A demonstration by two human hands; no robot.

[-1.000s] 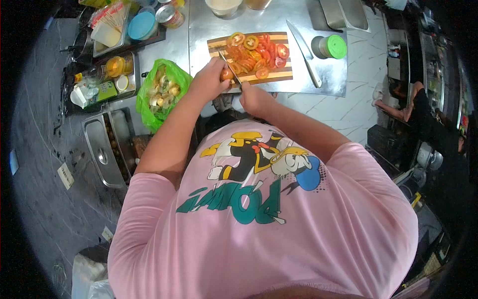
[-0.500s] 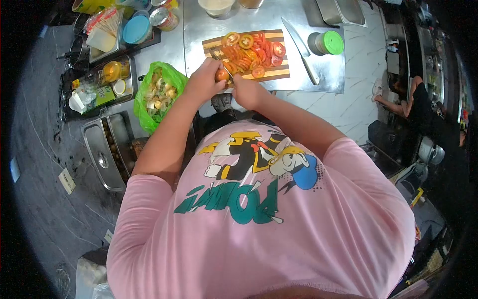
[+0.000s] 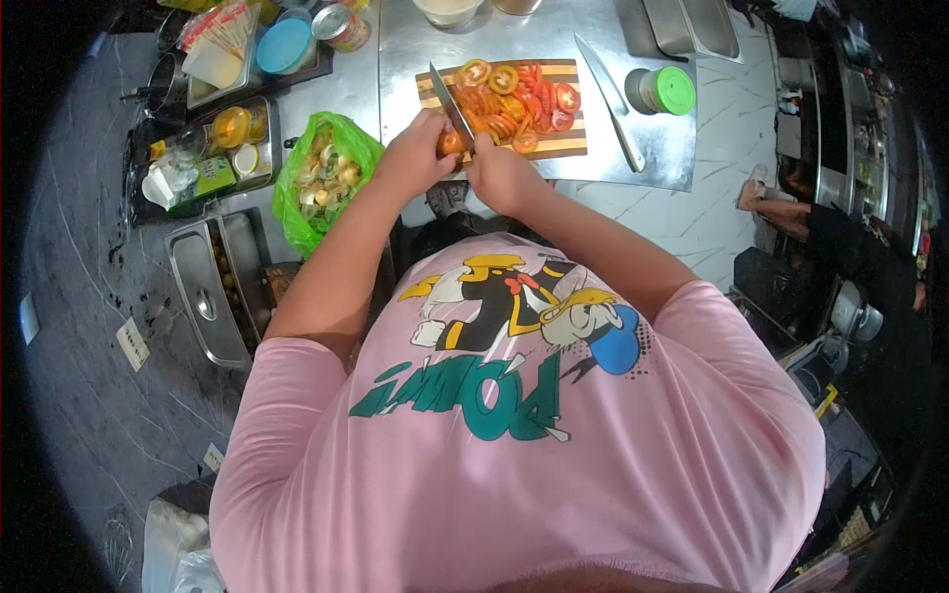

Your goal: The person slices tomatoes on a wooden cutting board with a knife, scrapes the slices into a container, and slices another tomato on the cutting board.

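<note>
On a striped wooden cutting board [image 3: 565, 145] lies a pile of tomato slices [image 3: 511, 97]. My right hand [image 3: 501, 176] is closed round the handle of a knife [image 3: 450, 105], whose blade slants up and left across the board. Just left of the blade, my left hand [image 3: 419, 153] is closed on a tomato [image 3: 451, 144] at the board's near left. The fingers partly cover that tomato, and the knife's handle is hidden in my right hand.
A second knife [image 3: 611, 99] lies right of the board, beside a green-lidded jar [image 3: 664, 91]. On the left sit a green plastic bag [image 3: 293, 203] of scraps, a can [image 3: 340, 28] and a blue-lidded tub [image 3: 286, 45]. Another person's leg [image 3: 776, 208] shows at the right.
The knife's blade has turned so its broad side faces up more, above the tomato. Both hands stay close to the board's near left. The whole view has shifted slightly.
</note>
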